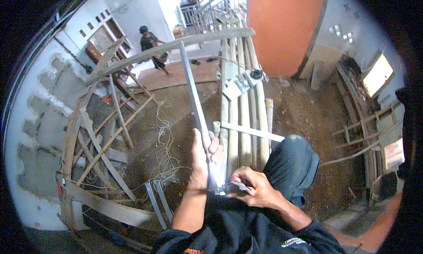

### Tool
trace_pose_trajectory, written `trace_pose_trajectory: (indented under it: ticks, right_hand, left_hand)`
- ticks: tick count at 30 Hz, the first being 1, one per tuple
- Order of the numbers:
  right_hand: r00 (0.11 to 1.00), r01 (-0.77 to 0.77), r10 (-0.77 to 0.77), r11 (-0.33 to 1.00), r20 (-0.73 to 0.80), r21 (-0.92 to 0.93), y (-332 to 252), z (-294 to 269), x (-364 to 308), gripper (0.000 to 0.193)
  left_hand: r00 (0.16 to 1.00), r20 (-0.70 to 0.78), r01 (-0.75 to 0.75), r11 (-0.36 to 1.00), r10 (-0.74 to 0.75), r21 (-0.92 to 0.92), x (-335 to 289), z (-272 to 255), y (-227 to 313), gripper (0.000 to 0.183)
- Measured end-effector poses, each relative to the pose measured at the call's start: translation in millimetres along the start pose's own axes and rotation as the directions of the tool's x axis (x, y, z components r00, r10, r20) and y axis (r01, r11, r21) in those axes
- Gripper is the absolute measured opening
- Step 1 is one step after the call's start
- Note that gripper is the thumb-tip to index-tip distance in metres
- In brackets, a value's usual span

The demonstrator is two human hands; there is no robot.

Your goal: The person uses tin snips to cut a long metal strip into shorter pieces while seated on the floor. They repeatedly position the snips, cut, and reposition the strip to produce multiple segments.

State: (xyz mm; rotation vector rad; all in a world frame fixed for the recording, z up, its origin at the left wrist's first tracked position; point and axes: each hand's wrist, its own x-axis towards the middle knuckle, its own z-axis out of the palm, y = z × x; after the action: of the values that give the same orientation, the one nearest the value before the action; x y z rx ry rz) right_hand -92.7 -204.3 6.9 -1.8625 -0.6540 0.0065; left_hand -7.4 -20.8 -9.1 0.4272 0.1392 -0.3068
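Note:
A long, narrow metal channel slants up and away from my lap, silvery and straight. Its middle-lower part is gripped by my left hand, thumb on one side and fingers on the other. My right hand is closed around red-handled snips beside the channel's near end. The tool's jaws are small and partly hidden, so I cannot tell whether they touch the metal. Beyond my hands, a pale flat strip lies across a bench of round poles, near my raised knee.
On the poles rests a power tool with a flat base. Tangled cord covers the dirt floor at left, near two metal strips and a timber frame. A person walks at the back. More planks lean at right.

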Motion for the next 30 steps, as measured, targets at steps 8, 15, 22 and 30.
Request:
trace_pose_trajectory:
  ticks: [8, 15, 22, 30]
  right_hand:
    - [0.763, -0.408, 0.527, 0.842, -0.374, 0.353, 22, -14, 11, 0.02]
    - [0.712, -0.072, 0.432, 0.829, -0.553, 0.554, 15, -35, 76, 0.027]
    - [0.593, 0.059, 0.495, 0.76, -0.636, 0.647, 28, -60, 122, 0.032]
    - [0.65, 0.177, 0.462, 0.68, -0.604, 0.711, 42, -58, 130, 0.013]
  left_hand:
    - [0.988, 0.042, -0.135, 0.68, 0.151, 0.721, -21, -44, 30, 0.066]
    - [0.985, 0.12, -0.155, 0.316, 0.127, 0.936, -46, -76, 21, 0.055]
    - [0.965, 0.194, -0.189, -0.043, 0.177, 0.981, -77, -97, 23, 0.042]
    - [0.799, 0.417, -0.093, -0.596, 0.433, 0.797, -111, -94, 55, 0.03]
